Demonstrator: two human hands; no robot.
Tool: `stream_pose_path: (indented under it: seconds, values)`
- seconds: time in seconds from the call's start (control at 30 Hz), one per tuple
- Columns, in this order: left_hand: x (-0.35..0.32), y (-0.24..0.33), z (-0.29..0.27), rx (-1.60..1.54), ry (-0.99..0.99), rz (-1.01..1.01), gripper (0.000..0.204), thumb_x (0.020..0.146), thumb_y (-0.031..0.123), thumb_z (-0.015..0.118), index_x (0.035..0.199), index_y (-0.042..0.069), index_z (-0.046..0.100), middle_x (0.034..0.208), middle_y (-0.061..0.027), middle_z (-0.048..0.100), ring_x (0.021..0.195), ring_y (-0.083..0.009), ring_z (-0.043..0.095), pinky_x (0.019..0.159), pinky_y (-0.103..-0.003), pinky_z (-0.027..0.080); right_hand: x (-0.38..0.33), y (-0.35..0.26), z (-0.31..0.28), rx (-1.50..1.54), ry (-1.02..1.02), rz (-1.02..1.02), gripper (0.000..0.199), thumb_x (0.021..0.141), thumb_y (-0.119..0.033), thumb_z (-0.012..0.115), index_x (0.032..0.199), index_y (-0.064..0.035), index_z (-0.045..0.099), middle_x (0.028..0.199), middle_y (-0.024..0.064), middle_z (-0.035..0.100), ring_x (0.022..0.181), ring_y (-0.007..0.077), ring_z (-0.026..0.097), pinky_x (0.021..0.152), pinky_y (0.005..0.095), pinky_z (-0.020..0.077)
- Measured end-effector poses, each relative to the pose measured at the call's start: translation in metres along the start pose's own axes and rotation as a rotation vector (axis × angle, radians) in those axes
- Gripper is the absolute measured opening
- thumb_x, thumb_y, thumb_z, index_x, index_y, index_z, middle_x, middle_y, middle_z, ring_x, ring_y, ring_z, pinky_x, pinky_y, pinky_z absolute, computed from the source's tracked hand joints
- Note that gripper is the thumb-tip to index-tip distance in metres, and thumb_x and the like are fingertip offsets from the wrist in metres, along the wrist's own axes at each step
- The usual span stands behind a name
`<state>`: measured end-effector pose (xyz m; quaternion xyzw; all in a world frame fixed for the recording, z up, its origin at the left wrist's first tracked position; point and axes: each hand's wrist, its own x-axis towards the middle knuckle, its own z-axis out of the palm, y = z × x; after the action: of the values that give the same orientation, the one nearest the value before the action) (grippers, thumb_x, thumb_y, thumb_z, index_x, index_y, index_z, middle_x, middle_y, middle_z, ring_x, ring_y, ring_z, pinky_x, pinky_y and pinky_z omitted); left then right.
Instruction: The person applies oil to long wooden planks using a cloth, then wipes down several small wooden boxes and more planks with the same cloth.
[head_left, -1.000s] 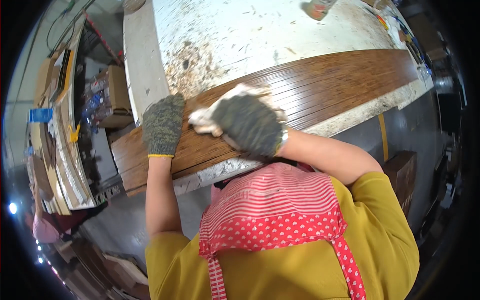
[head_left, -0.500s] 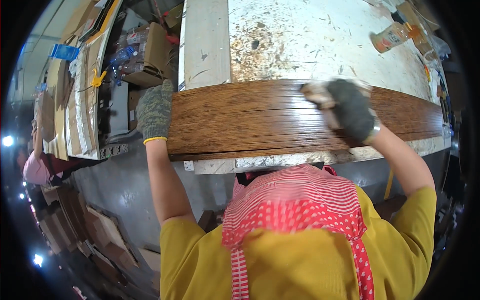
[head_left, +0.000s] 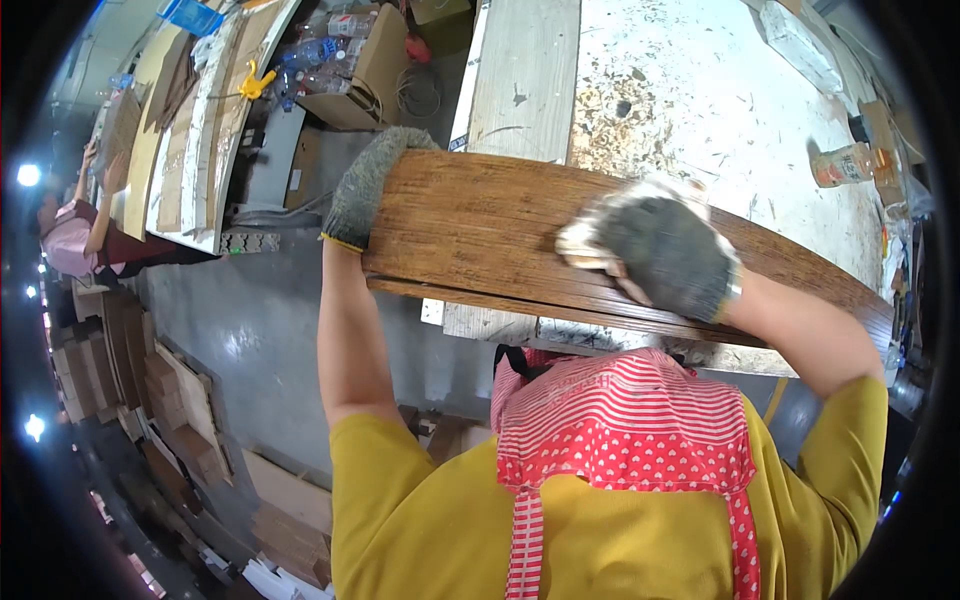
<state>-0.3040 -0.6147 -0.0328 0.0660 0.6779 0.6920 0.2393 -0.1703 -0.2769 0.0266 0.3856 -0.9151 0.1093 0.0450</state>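
Brown, wood-grained boards (head_left: 480,215) lie side by side across a white worktable, with a dark gap near their front edge. In a grey-green knit glove, my left hand (head_left: 365,190) is closed round the boards' left end, its fingers bent over the far corner. My right hand (head_left: 670,255), in a similar but darker glove, presses a crumpled whitish, stained rag (head_left: 587,238) onto the boards' upper face, right of their middle. The rag also shows beyond the knuckles; the right fingertips are mostly hidden.
The stained white worktable (head_left: 690,110) extends beyond the boards. A bottle with an orange cap (head_left: 842,166) lies at its right side. To the left stand a cardboard box of plastic bottles (head_left: 375,70) and another bench with a yellow clamp (head_left: 256,80). A person (head_left: 75,235) is at far left.
The rag and my right hand have moved left and nearer along the boards. My left hand now curls over the far corner. The whole view has shifted and tilted.
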Motion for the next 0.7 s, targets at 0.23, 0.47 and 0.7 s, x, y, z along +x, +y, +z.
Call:
stream_pose_path:
  seconds: [0.23, 0.47, 0.7]
  values:
    - [0.005, 0.001, -0.014, 0.561, -0.161, 0.268, 0.029, 0.096, 0.006, 0.047, 0.124, 0.004, 0.055, 0.117, -0.0091, 0.061, 0.109, -0.0169, 0.057, 0.101, -0.032, 0.044, 0.15, -0.037, 0.027, 0.258, -0.194, -0.082, 0.016, 0.085, -0.011, 0.058, 0.096, -0.0032, 0.066, 0.098, 0.0153, 0.068, 0.09, 0.028, 0.068, 0.073, 0.0385, 0.0558]
    - [-0.006, 0.003, 0.003, -0.217, -0.008, -0.005, 0.03, 0.098, 0.015, 0.049, 0.124, 0.007, 0.059, 0.122, -0.0024, 0.059, 0.114, -0.015, 0.055, 0.101, -0.029, 0.042, 0.094, -0.027, 0.032, 0.112, -0.168, -0.288, 0.041, 0.087, -0.015, 0.056, 0.128, -0.0086, 0.059, 0.125, 0.0169, 0.062, 0.106, 0.021, 0.064, 0.082, 0.0331, 0.0538]
    - [-0.005, -0.023, -0.017, 0.21, -0.008, 0.264, 0.044, 0.103, 0.034, 0.041, 0.135, 0.006, 0.051, 0.132, -0.0095, 0.055, 0.119, -0.0188, 0.054, 0.104, -0.033, 0.042, 0.174, -0.056, 0.034, 0.293, -0.404, -0.1, 0.036, 0.089, -0.015, 0.053, 0.122, -0.0028, 0.058, 0.119, 0.0193, 0.061, 0.11, 0.0327, 0.058, 0.093, 0.0367, 0.0472]
